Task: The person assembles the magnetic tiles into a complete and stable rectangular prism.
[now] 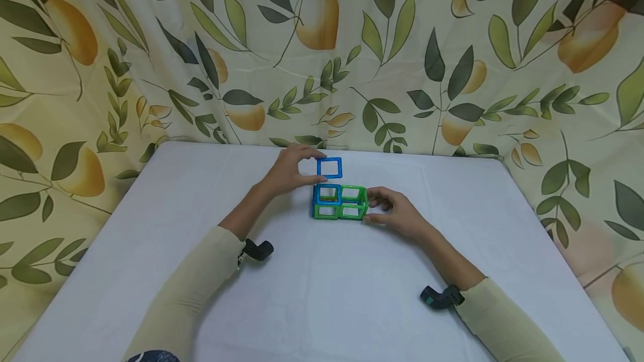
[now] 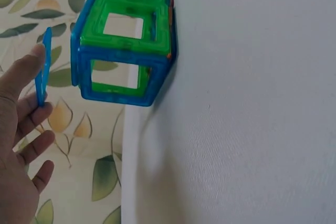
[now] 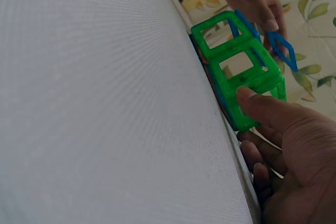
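Observation:
A blue square magnetic tile [image 1: 329, 167], an open frame in shape, is pinched between the thumb and fingers of my left hand [image 1: 285, 171]. It is held up above the left part of a box built of magnetic tiles [image 1: 340, 203], apart from it in the left wrist view. Green tiles [image 2: 123, 22] form the long side of this box, and a blue tile [image 2: 116, 100] closes its left end. Another blue tile [image 1: 328, 194] lies on top at the left. My right hand [image 1: 399, 214] grips the box's right end, its thumb [image 3: 262, 106] on a green tile.
The box stands on a white-covered table [image 1: 322, 289], toward its far edge. Behind the table hangs a curtain [image 1: 322, 88] printed with leaves and fruit. Black wrist cameras [image 1: 259, 250] sit at both sleeve cuffs.

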{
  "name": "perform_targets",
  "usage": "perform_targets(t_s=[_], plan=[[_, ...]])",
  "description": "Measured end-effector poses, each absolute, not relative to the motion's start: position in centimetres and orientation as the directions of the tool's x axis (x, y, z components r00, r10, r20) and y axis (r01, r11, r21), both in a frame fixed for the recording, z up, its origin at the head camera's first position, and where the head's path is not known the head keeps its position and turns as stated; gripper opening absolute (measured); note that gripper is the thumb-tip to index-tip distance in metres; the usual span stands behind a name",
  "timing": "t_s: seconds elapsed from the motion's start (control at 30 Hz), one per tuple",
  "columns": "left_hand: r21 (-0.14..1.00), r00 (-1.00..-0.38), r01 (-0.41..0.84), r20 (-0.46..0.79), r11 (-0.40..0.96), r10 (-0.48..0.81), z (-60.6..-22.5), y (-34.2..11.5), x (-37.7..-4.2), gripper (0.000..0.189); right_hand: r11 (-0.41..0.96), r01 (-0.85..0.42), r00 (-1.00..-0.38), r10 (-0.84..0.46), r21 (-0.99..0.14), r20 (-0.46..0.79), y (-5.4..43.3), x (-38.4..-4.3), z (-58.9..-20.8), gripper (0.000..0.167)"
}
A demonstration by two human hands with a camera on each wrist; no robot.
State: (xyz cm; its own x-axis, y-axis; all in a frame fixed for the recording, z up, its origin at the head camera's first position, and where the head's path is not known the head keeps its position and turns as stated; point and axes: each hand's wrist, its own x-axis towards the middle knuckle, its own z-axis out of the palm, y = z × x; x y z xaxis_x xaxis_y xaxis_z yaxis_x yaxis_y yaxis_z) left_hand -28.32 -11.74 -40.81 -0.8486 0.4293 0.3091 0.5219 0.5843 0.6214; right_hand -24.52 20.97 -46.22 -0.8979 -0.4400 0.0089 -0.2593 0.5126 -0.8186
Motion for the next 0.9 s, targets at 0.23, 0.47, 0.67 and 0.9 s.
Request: perform_targets(t_s=[0.23,0.47,0.67,0.9], plan=[[0.611,-0.823,0.56,0.33,0.559,0.463,-40.6,-10.6,-27.5,0.053,0.513,-0.259,-0.897,-0.442,-0.818,0.006,21.1,-24.6,-46.3,0.063],[0.604,-0.803,0.584,0.331,0.542,0.496,-40.8,-9.4,-26.8,0.052,0.501,-0.255,-0.896,-0.445,-0.827,0.007,21.1,-24.6,-46.2,0.062],[0.605,-0.793,0.594,0.328,0.531,0.514,-41.1,-8.8,-26.3,0.053,0.492,-0.257,-0.892,-0.452,-0.832,0.008,21.0,-24.6,-46.2,0.062],[0.605,-0.785,0.604,0.336,0.52,0.521,-41.5,-8.3,-26.1,0.052,0.491,-0.258,-0.891,-0.454,-0.832,0.008,21.0,-24.6,-46.2,0.062]])
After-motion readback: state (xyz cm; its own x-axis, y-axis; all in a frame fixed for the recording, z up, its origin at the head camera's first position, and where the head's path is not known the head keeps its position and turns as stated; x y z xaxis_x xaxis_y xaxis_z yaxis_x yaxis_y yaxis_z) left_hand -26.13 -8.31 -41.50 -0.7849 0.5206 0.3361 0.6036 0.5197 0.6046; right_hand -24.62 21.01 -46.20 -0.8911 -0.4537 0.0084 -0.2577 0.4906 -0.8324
